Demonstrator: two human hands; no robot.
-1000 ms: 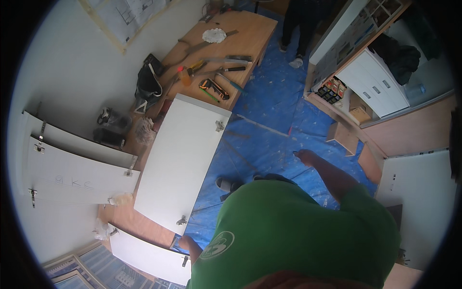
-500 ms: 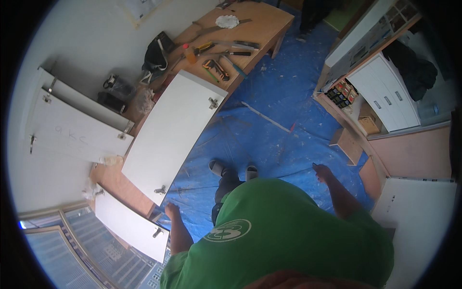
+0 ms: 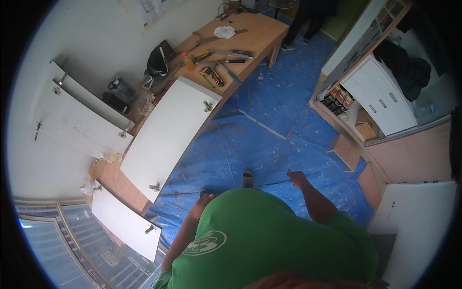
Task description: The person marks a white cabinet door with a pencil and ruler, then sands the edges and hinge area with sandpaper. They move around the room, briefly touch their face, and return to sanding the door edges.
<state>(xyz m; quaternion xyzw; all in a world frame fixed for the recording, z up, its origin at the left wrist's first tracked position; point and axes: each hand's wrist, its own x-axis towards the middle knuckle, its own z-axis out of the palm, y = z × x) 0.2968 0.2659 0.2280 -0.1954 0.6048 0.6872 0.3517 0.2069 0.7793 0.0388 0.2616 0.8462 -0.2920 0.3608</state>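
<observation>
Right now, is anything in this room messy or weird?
A bit messy: the blue floor sheet is wrinkled and dotted with pale flecks, and the tools on the wooden table lie at different angles instead of lined up. I can't see any clear spill or break.

Smooth panel [image 3: 166, 139]; metal hinge [image 3: 208, 105]; wooden table [image 3: 260, 33].

On the left, a cabinet door [image 3: 166, 139] is laid on the surface [image 3: 264, 30], with a bottle [image 3: 188, 61] and hand tools [image 3: 211, 76] set beyond it, a second door [image 3: 125, 221] placed between it and the window [image 3: 48, 245], and panels [image 3: 72, 115] leaned against the wall [image 3: 82, 43]. On the right, a drawer unit [image 3: 378, 94] is housed in an alcove [image 3: 440, 89]. Between the two sides, a tarp [image 3: 260, 149] is spread underfoot.
</observation>
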